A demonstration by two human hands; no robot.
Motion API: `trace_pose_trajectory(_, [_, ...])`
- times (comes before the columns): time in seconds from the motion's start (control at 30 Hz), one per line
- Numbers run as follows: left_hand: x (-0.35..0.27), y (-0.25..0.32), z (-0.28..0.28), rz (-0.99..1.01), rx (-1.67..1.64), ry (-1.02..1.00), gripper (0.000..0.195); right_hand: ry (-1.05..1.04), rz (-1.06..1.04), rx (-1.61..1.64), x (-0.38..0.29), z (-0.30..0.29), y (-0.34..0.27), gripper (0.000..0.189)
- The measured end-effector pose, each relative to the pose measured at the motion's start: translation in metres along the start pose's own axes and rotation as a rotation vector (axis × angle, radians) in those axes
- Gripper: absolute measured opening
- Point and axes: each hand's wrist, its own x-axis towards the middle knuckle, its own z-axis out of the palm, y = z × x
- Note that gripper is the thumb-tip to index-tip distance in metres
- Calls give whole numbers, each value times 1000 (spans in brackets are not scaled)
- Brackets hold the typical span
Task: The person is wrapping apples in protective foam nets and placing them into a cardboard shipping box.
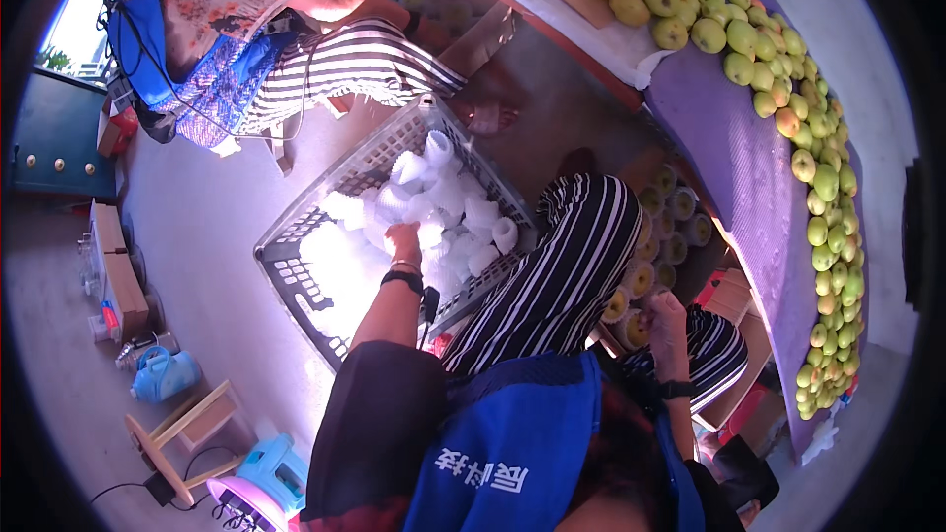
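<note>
My left hand (404, 240), with a black band on its wrist, reaches into a grey plastic crate (295, 225). White foam fruit nets (447, 196) lie heaped in the crate, partly washed out by sunlight. My fingers are bent against the nets; whether they pinch one is unclear. On the other side of my striped knee, my right hand (667, 314) is curled beside a box of apples (641, 277), several of them in foam nets. Its fingertips face the apples, and I cannot tell whether it holds anything.
Loose green apples (739, 37) line the raised surface with a purple cover (732, 133) at right. Another person in striped trousers (355, 63) sits beyond the crate. A wooden stool (185, 428), a blue jug (166, 373) and cardboard boxes (118, 273) stand at left.
</note>
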Motion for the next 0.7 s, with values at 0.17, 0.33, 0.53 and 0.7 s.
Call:
trace_pose_trajectory(0.17, [-29,8,-45,-342,-926,48,21,-49,-8,13,-2,0,6,13])
trace_pose_trajectory(0.33, [-39,38,-103,-222,-1151,-122,13,-84,-18,45,-6,-5,10,9])
trace_pose_trajectory(0.53, [-90,174,-163,210,-1537,-501,14,-45,-145,20,-11,-8,7,7])
trace_pose_trajectory(0.7, [-163,272,-173,483,-1444,-931,32,-25,-240,141,-19,-13,5,8])
